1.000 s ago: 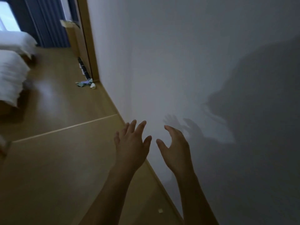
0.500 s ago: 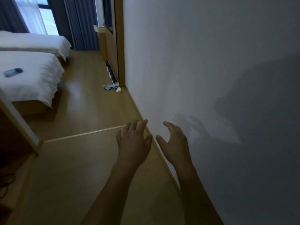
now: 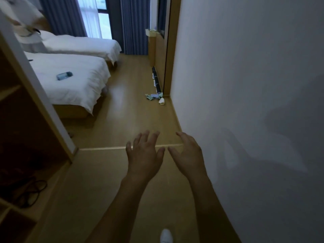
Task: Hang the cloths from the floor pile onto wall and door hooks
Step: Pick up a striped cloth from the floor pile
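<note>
Cloths (image 3: 154, 97) piled on floor (image 3: 122, 109) by wall (image 3: 245, 85) corner; left hand (image 3: 144, 155) and right hand (image 3: 188, 155) both spread, empty, well short.

dim | daylight from window (image 3: 95, 16) | shadows on wall (image 3: 254, 85) | top-left blurred

From my remote seat I see two bare forearms reaching into view, with no sleeve, watch, ring or glove showing on either. The left hand (image 3: 143, 156) and the right hand (image 3: 190, 155) are uncovered, with short, unpainted nails as far as the dim light lets me judge. At the bottom edge, the toe of a white shoe (image 3: 166, 235) pokes in, smooth and rounded, its details too blurred to read.
</note>
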`<action>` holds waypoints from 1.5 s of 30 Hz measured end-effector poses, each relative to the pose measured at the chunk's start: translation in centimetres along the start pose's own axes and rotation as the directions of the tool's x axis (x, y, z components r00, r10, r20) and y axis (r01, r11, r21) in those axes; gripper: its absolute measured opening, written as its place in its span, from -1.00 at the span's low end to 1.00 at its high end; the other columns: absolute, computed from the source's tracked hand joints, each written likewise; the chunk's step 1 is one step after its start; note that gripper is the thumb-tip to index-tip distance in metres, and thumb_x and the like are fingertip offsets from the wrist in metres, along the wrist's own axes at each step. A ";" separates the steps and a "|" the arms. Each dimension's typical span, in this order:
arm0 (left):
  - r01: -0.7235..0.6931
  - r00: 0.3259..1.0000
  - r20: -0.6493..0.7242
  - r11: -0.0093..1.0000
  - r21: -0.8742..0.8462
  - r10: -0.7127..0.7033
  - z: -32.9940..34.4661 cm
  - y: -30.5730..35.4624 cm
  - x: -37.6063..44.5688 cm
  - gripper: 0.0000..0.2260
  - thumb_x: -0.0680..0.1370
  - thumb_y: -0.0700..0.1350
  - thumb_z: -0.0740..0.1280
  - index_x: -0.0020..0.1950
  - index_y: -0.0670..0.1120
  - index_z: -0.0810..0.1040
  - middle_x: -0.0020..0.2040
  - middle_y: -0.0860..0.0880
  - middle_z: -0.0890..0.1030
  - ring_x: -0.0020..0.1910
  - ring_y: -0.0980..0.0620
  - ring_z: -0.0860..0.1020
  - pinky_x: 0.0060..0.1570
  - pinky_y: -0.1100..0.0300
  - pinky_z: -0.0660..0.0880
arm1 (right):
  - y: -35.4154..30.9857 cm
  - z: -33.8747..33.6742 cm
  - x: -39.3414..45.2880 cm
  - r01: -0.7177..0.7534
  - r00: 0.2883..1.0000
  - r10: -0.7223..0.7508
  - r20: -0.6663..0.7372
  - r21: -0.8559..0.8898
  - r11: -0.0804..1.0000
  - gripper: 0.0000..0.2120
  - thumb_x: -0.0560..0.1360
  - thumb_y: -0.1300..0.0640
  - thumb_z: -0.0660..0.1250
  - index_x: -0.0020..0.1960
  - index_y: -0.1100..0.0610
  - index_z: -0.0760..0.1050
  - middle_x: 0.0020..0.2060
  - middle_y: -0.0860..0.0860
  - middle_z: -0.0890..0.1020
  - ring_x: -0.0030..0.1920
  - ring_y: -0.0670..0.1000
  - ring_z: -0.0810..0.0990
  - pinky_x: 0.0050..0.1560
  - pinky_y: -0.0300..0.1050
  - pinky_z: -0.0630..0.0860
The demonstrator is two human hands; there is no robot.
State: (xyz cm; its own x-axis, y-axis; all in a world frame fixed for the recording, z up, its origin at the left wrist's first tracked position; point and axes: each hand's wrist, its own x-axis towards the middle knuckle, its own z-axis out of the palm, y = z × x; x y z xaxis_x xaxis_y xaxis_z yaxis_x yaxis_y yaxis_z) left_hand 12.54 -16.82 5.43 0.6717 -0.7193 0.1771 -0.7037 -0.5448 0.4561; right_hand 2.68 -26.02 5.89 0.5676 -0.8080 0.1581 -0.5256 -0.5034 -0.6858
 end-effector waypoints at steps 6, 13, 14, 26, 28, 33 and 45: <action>0.098 0.995 -0.029 0.995 0.032 -0.097 1.0 0.8 11.1 -0.51 0.61 0.14 0.16 0.53 0.16 0.14 0.56 0.01 0.16 0.54 -0.02 0.09 0.47 -0.19 0.04 | 0.3 0.7 12.2 0.078 0.993 -0.079 0.089 0.016 0.997 -0.45 0.50 -0.01 0.37 0.45 -0.01 0.31 0.37 -0.02 0.43 0.37 -0.01 0.39 0.32 -0.11 0.34; 0.152 0.986 -0.071 0.987 0.050 -0.148 2.9 1.2 21.5 -0.50 0.61 0.15 0.17 0.53 0.15 0.15 0.55 -0.01 0.18 0.54 -0.03 0.11 0.47 -0.19 0.05 | 1.0 1.6 23.3 0.122 0.983 -0.126 0.130 0.041 0.992 -0.45 0.52 -0.01 0.35 0.47 0.02 0.29 0.39 -0.03 0.41 0.39 -0.03 0.36 0.33 -0.14 0.31; 0.160 0.985 -0.068 0.986 0.050 -0.156 3.4 1.0 22.7 -0.50 0.61 0.15 0.17 0.53 0.15 0.15 0.55 -0.01 0.18 0.54 -0.03 0.10 0.47 -0.20 0.04 | 1.3 1.9 24.6 0.126 0.982 -0.130 0.137 0.039 0.991 -0.45 0.52 -0.01 0.35 0.47 0.01 0.29 0.39 -0.03 0.41 0.39 -0.03 0.36 0.33 -0.14 0.31; 0.087 0.996 0.019 0.995 0.041 -0.087 7.9 -2.2 42.0 -0.49 0.61 0.16 0.15 0.54 0.16 0.10 0.57 -0.01 0.14 0.55 -0.04 0.08 0.47 -0.20 0.01 | 2.4 8.1 42.6 0.071 0.989 -0.064 0.131 -0.046 0.996 -0.43 0.51 -0.07 0.34 0.47 -0.04 0.27 0.43 -0.04 0.37 0.41 -0.03 0.35 0.35 -0.11 0.32; 0.058 0.998 0.033 0.998 0.030 -0.059 8.0 -3.1 46.4 -0.50 0.61 0.15 0.15 0.54 0.15 0.11 0.57 -0.01 0.14 0.55 -0.03 0.08 0.47 -0.21 0.01 | 1.9 9.0 46.3 0.047 0.992 -0.041 0.116 -0.046 0.998 -0.43 0.52 -0.06 0.34 0.48 -0.03 0.27 0.43 -0.03 0.36 0.41 -0.03 0.34 0.38 -0.09 0.31; -0.020 0.999 0.034 1.000 0.010 0.019 7.5 -5.0 57.3 -0.51 0.62 0.14 0.15 0.53 0.14 0.15 0.56 -0.01 0.17 0.55 -0.02 0.08 0.48 -0.19 0.01 | -0.5 11.0 55.4 -0.024 0.998 0.027 0.049 -0.073 0.997 -0.42 0.51 -0.04 0.34 0.48 0.01 0.27 0.42 -0.01 0.39 0.39 -0.01 0.36 0.39 -0.06 0.33; 0.025 0.989 0.145 1.000 0.000 -0.025 10.5 -10.9 72.6 -0.48 0.59 0.19 0.16 0.53 0.18 0.14 0.56 0.01 0.16 0.55 -0.05 0.08 0.47 -0.17 0.03 | -1.3 18.4 70.3 -0.085 0.993 0.091 0.079 -0.067 0.994 -0.43 0.49 -0.03 0.35 0.47 0.01 0.31 0.40 -0.03 0.41 0.37 -0.03 0.38 0.38 -0.10 0.33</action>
State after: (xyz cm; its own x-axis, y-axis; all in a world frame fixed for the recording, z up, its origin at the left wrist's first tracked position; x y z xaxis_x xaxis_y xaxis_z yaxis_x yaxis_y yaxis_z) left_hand 66.52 -67.64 4.16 0.6482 -0.7605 0.0372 -0.6866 -0.5627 0.4604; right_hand 54.87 -76.53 4.83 0.5657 -0.8237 0.0390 -0.6137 -0.4521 -0.6473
